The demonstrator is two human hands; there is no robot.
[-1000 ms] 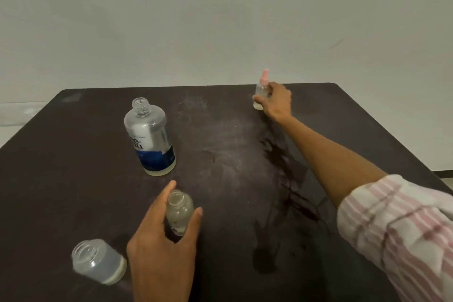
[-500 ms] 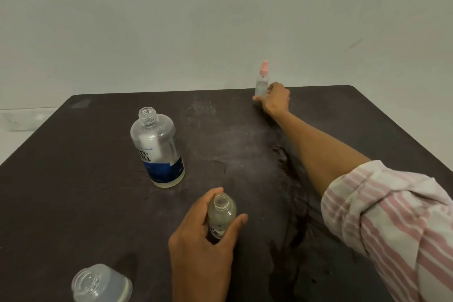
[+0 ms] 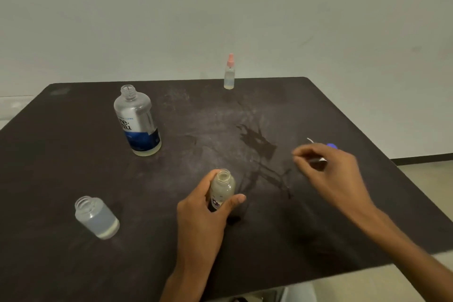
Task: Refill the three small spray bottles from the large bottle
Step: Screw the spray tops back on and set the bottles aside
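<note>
A small clear uncapped bottle [image 3: 221, 189] stands upright mid-worktop, the left hand [image 3: 206, 216] wrapped around it in a firm grip. The large clear blue-labelled bottle [image 3: 137, 121] stands open beyond. The right hand [image 3: 331, 174] hovers blurred over a blue-topped sprayer [image 3: 328, 148]; its grip cannot be told.

Lg bottle [image 3: 137, 121] left of, nearer than capped sprayer [image 3: 229, 73].
</note>
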